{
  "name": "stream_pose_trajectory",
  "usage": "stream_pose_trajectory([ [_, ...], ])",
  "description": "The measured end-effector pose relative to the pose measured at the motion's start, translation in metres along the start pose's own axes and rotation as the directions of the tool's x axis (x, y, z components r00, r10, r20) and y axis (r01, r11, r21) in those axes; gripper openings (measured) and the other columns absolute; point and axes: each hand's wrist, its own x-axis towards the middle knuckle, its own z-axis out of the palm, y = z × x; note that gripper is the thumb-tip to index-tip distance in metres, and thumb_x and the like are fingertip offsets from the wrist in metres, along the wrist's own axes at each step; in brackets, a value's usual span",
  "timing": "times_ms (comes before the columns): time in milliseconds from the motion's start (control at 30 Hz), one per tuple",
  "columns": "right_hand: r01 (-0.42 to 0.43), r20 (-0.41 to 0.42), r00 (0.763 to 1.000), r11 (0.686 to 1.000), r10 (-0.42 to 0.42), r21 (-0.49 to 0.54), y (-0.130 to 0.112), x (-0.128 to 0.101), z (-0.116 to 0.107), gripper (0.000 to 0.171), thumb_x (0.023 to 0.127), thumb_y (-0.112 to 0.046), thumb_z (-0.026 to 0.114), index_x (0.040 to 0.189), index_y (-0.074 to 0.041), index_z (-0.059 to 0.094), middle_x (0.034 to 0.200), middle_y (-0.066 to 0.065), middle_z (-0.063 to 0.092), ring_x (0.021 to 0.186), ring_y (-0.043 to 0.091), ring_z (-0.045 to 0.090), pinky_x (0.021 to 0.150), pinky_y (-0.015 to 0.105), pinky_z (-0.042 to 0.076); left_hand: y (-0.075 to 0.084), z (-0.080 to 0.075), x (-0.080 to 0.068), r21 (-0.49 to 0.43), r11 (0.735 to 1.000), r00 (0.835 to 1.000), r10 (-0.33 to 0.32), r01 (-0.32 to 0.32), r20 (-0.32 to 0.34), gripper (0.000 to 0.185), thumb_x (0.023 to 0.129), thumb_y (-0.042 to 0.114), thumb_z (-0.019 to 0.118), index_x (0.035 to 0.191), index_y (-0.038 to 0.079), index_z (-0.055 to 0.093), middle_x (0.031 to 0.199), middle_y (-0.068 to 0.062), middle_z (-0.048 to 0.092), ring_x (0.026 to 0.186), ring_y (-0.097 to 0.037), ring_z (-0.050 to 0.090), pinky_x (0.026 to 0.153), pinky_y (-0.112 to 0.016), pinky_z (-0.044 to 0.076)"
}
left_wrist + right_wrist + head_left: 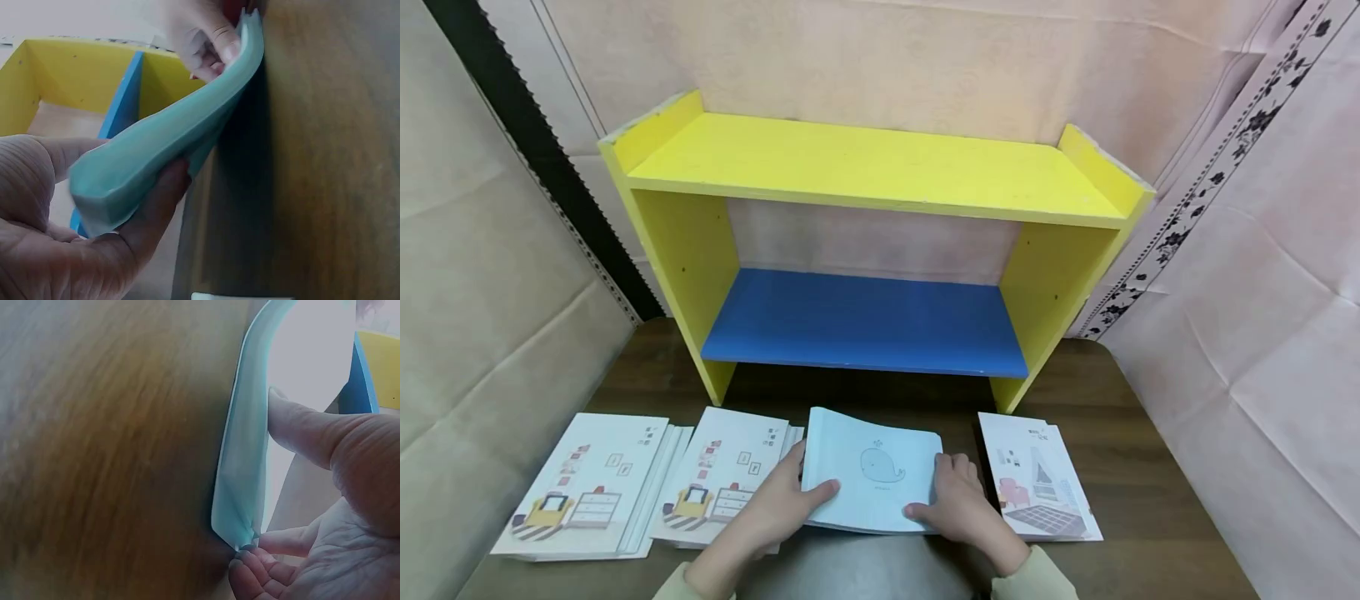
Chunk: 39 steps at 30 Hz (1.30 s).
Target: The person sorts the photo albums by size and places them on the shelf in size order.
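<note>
A light blue booklet [874, 479] with a whale drawing lies at the front middle of the brown table [1150, 508]. My left hand [778, 500] grips its left edge, thumb on the cover and fingers under it. My right hand [955, 498] grips the right edge the same way. In the left wrist view the booklet [169, 144] bends, lifted off the table between my left hand [94, 219] and my right hand [209, 37]. The right wrist view shows my thumb [306, 425] on the cover of the booklet [247, 450] and my fingertips [253, 569] at its corner.
A yellow shelf unit [872, 167] with a blue lower board [865, 321] stands at the back of the table. Two stacks of illustrated booklets [587, 487] [722, 475] lie at the left, another [1037, 487] at the right. Cloth walls close in on both sides.
</note>
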Motion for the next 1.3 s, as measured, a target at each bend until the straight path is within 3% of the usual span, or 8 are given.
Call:
stream_pose_trajectory([
  [133,-0.009,0.004,1.000,1.000,0.009,0.013,0.001,0.000,0.001,0.101,0.071,-0.048,0.084,0.137,0.013,0.039,0.126,0.027,0.040,0.110,0.036,0.038,0.096,0.052,0.038,-0.006,0.006,0.001,-0.032,0.999,1.000,0.002,-0.002,0.008,0.079,0.093,0.023,0.066,0.152,0.004,0.018,0.144,-0.019,0.041,0.125,-0.030,0.047,0.103,-0.054,0.037],
  [333,-0.027,-0.006,1.000,0.998,0.028,0.056,0.004,-0.003,-0.001,0.103,0.070,-0.051,0.082,0.141,0.009,0.038,0.131,0.027,0.039,0.118,0.037,0.038,0.099,0.053,0.038,-0.010,0.011,0.000,-0.062,0.998,0.999,0.012,-0.014,-0.031,0.079,0.094,0.019,0.062,0.155,0.009,0.012,0.154,-0.019,0.028,0.139,-0.037,0.030,0.108,-0.057,0.026],
  [600,-0.048,-0.042,0.998,0.988,0.055,0.147,0.012,-0.001,-0.006,0.098,0.076,-0.054,0.076,0.143,0.005,0.038,0.133,0.024,0.044,0.118,0.034,0.044,0.096,0.052,0.042,-0.012,0.012,-0.008,-0.163,0.986,0.998,0.007,-0.016,-0.055,0.078,0.095,0.017,0.061,0.155,0.017,0.013,0.159,-0.010,0.019,0.144,-0.031,0.019,0.112,-0.055,0.018],
  [833,0.008,-0.032,0.999,0.932,0.004,0.363,0.012,-0.004,-0.007,0.099,0.084,-0.049,0.071,0.149,0.006,0.020,0.145,0.026,0.036,0.127,0.036,0.043,0.101,0.054,0.040,-0.016,0.007,-0.016,-0.206,0.978,0.997,0.005,-0.020,-0.073,0.076,0.095,0.016,0.061,0.155,0.019,0.014,0.160,-0.006,0.017,0.145,-0.027,0.014,0.113,-0.052,0.015],
  [967,0.000,-0.045,0.999,0.920,0.020,0.392,0.012,-0.004,-0.009,0.102,0.085,-0.050,0.070,0.150,0.006,0.014,0.139,0.025,0.041,0.118,0.032,0.049,0.095,0.050,0.045,-0.017,0.007,-0.018,-0.226,0.973,0.997,0.031,-0.046,-0.069,0.074,0.096,0.015,0.059,0.155,0.022,0.015,0.159,-0.003,0.018,0.144,-0.025,0.016,0.113,-0.051,0.017],
  [1167,-0.007,-0.046,0.999,0.914,0.028,0.406,0.011,-0.005,-0.012,0.098,0.085,-0.045,0.073,0.148,0.007,0.018,0.104,0.012,0.051,0.092,0.022,0.051,0.076,0.035,0.047,-0.018,0.004,-0.016,-0.271,0.960,0.994,0.051,-0.075,-0.095,0.069,0.097,0.013,0.057,0.154,0.025,0.018,0.158,0.002,0.021,0.143,-0.021,0.021,0.113,-0.047,0.021],
  [1300,-0.045,0.013,0.999,0.882,0.044,0.469,0.008,-0.007,-0.014,0.094,0.083,-0.044,0.075,0.144,0.007,0.026,0.105,0.011,0.053,0.090,0.021,0.053,0.073,0.033,0.049,-0.018,0.000,-0.015,-0.304,0.951,0.994,0.026,-0.058,-0.108,0.067,0.098,0.013,0.055,0.153,0.023,0.019,0.158,0.003,0.020,0.144,-0.021,0.019,0.113,-0.046,0.020],
])
